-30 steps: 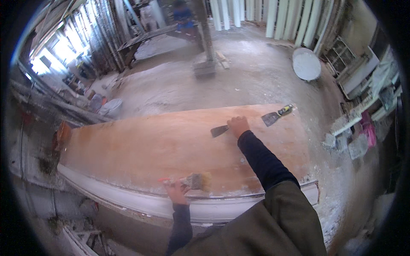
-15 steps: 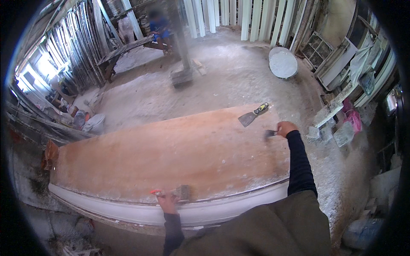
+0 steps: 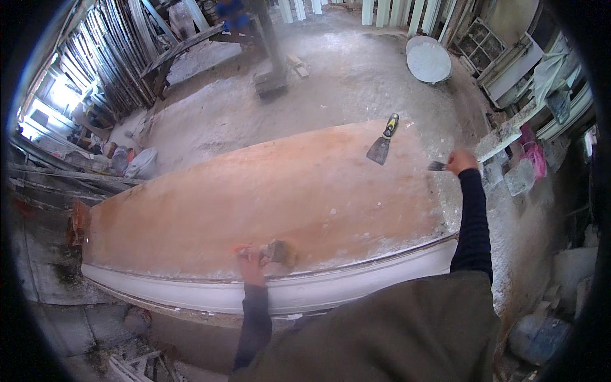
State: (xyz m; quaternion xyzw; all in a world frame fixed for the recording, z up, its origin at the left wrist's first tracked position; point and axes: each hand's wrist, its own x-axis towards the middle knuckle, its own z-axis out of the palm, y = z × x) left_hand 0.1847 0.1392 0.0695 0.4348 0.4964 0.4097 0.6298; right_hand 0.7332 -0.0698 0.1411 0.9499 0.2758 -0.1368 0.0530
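On the near side of the long brown worktable [image 3: 210, 204], my left hand [image 3: 252, 270] is closed around a wide brush [image 3: 276, 250] with an orange-red handle. The bristles are blurred and lie low over the tabletop by its near edge. My right hand [image 3: 462, 162] grips a small dark-bladed putty knife [image 3: 436, 165] at the right end of the table, blade pointing left. Between that hand and the far edge rests a broad scraper [image 3: 380, 148] with a yellow and black handle. A long white moulding [image 3: 191, 294] runs along the table's near edge.
Pale dust covers the floor [image 3: 344, 83]. Beyond the table stand a post [image 3: 270, 79] and a bench [image 3: 184, 46], with a person in blue beside it. A round whitish tub [image 3: 428, 59] is at the far right, near plastic bags and leaning frames.
The view has tilted and shifted. My right hand has moved outward past the table's right end with the putty knife. The left hand keeps the brush near the front edge, its bristles still blurred.
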